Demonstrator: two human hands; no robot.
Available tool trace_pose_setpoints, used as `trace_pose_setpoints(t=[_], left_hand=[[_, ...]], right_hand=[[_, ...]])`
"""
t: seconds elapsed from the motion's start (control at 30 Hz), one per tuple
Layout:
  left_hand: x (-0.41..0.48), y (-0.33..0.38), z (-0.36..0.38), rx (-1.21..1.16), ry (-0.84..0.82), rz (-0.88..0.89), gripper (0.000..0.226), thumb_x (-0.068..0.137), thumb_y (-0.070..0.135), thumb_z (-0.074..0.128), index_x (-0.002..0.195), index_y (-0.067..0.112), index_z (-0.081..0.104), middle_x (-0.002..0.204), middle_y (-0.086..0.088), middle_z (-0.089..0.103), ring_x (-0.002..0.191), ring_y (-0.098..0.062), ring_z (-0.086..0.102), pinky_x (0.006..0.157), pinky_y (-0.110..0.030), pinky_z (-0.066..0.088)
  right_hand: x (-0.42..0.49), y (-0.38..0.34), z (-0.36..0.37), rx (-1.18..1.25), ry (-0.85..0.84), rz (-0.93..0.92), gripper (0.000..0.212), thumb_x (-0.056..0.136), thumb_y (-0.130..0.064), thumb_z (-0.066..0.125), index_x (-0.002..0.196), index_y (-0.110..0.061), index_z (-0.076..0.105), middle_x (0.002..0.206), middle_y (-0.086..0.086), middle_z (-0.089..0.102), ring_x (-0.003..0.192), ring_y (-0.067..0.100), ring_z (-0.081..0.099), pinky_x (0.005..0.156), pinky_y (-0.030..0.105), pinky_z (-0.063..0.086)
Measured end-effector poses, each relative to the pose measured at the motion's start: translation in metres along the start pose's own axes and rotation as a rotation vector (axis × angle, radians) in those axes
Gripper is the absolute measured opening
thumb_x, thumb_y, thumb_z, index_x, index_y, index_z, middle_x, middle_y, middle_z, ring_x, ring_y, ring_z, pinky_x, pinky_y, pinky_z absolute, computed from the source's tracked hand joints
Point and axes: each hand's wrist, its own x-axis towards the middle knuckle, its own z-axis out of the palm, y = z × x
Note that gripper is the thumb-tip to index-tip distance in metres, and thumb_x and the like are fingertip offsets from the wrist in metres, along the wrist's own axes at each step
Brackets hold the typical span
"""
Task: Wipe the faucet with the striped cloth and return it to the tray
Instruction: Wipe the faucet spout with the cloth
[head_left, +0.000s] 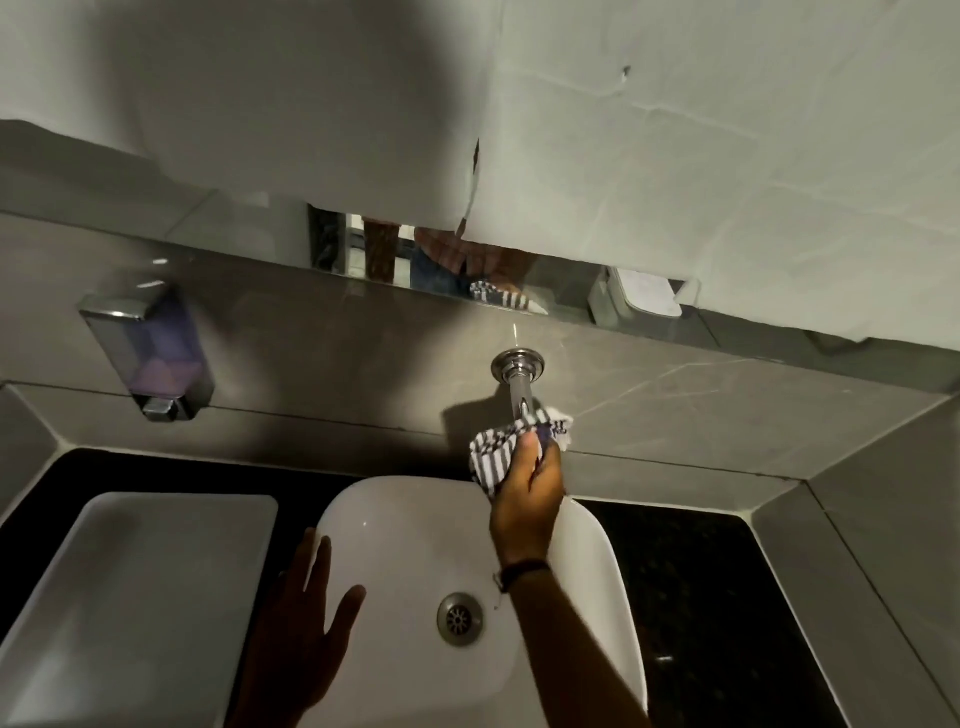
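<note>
A chrome faucet (518, 382) juts out of the grey wall above the white basin (410, 525). My right hand (530, 499) grips the striped cloth (501, 447), which is wrapped around the faucet's outer end and hides its tip. My left hand (311, 597) rests flat with fingers spread on the basin's left rim, holding nothing. A white rectangular tray (135, 571) sits on the dark counter to the left of the basin, with nothing in it.
A soap dispenser (148, 353) with purple liquid hangs on the wall at the left. A mirror strip (571, 291) runs above the faucet, mostly covered by white sheets. The drain (460, 618) lies in the basin's middle. Dark countertop (696, 597) flanks the basin.
</note>
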Motion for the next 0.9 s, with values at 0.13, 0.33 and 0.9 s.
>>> trace_pose_setpoints(t=[0.13,0.33,0.9], left_hand=[[0.003,0.0,0.002,-0.016,0.013,-0.002,0.103,0.076,0.085,0.002,0.156,0.02,0.009,0.166,-0.002,0.007,0.15,-0.033,0.024,0.12,-0.052,0.026],[0.006,-0.011,0.009,-0.044,0.033,0.031,0.09,0.084,0.079,0.013,0.156,0.024,0.008,0.166,0.004,0.003,0.151,-0.023,0.018,0.12,-0.05,0.023],[0.003,-0.001,0.002,-0.024,0.078,0.038,0.092,0.086,0.076,0.006,0.156,0.017,0.018,0.166,-0.008,0.015,0.151,-0.031,0.023,0.12,-0.054,0.026]], right_hand=[[-0.021,0.025,0.003,0.09,0.003,-0.128,0.027,0.097,-0.031,0.041,0.118,-0.024,0.058,0.097,-0.029,0.072,0.084,-0.009,0.067,0.073,0.004,0.048],[0.026,-0.007,-0.003,-0.246,-0.054,-0.053,0.042,0.096,-0.059,0.043,0.113,-0.027,0.065,0.104,-0.007,0.076,0.095,0.013,0.069,0.083,0.024,0.046],[-0.032,0.04,-0.005,0.033,-0.03,-0.102,0.019,0.095,-0.04,0.053,0.113,-0.037,0.057,0.105,-0.028,0.073,0.094,-0.009,0.069,0.081,0.008,0.05]])
